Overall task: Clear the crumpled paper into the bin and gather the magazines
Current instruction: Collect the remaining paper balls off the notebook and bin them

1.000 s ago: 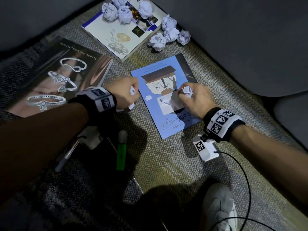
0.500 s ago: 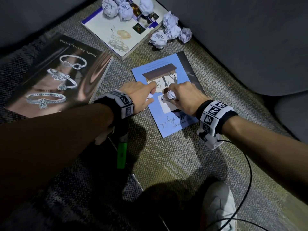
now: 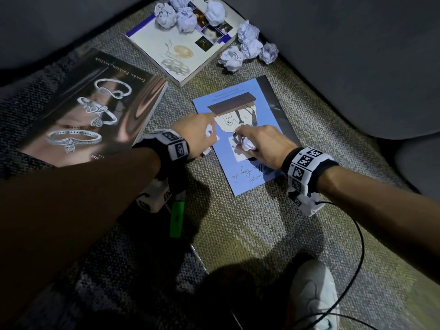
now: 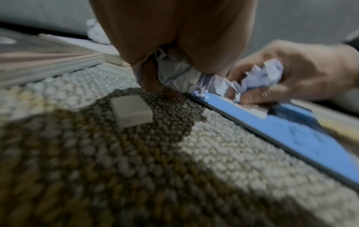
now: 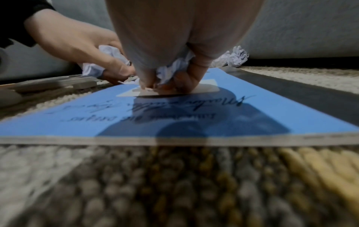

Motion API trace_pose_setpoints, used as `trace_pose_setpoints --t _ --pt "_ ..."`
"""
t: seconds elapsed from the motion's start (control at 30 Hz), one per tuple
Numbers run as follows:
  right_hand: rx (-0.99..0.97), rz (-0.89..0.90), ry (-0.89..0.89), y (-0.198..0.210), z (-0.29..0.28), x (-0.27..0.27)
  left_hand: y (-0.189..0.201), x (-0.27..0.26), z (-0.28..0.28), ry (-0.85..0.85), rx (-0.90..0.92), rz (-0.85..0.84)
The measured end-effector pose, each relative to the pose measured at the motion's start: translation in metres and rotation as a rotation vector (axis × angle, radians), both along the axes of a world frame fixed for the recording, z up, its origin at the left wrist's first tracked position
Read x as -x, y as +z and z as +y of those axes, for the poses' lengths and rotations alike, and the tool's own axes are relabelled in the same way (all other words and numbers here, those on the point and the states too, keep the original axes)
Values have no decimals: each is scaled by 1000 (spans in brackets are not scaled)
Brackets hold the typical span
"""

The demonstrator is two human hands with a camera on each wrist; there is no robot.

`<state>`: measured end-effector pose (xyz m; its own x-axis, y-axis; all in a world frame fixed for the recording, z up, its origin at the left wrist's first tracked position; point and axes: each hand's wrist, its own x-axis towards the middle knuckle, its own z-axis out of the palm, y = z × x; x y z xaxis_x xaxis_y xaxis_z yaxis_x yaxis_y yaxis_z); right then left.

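Observation:
My left hand (image 3: 201, 133) grips a crumpled paper wad (image 3: 209, 135) at the left edge of the blue magazine (image 3: 264, 108). My right hand (image 3: 245, 139) holds another crumpled wad (image 3: 248, 146), its fingertips pressed down on the blue cover (image 5: 174, 116). The left wrist view shows the left wad (image 4: 174, 73) and the right hand's wad (image 4: 268, 73) close together. A dark jewellery magazine (image 3: 83, 110) lies to the left. A white magazine (image 3: 176, 48) lies farther back, with three paper balls (image 3: 188, 19) on it and several more (image 3: 250, 47) beside it. No bin is in view.
Everything lies on a woven rug (image 3: 238, 222) ringed by grey cushions (image 3: 345, 55). A green highlighter (image 3: 177, 217) lies under my left forearm. A small pale block (image 4: 132, 110) sits on the rug by my left hand. A white shoe (image 3: 314, 296) and a black cable (image 3: 357, 246) are at lower right.
Both hands have slid farther up the blue magazine and closer together, each still holding its paper. The loose scraps seen between them earlier no longer show.

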<state>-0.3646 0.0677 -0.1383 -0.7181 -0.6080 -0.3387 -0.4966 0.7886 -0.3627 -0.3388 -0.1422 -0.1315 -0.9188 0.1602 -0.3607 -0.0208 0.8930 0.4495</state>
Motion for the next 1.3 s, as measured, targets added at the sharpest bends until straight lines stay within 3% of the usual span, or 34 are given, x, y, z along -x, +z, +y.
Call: trace_pose_setpoints --t 0.1,0.23,0.33,0.47,0.73,0.87,1.07,1.17,1.3 --pt "33 2 52 -3 1 2 -3 0 -10 107 -105 28" --pt "73 22 49 -4 1 3 0 -1 -18 -115 6 26" --pt "167 -12 -97 -7 8 0 3 -1 -10 -278 208 37" --pt "247 -48 -234 -6 10 -4 4 -3 -11 -372 232 85" --pt "395 -287 -514 3 6 0 5 -8 -13 -271 162 37" --pt "585 -462 -703 13 3 -5 18 -11 -8 91 -157 -81" --pt "610 -558 -695 26 -7 -26 28 -31 -3 461 -599 -280" --pt "689 -596 -616 64 -26 -43 28 -50 -11 736 -1028 -370" --pt "739 -634 -391 132 -78 -47 80 -73 -50 836 -1369 -324"
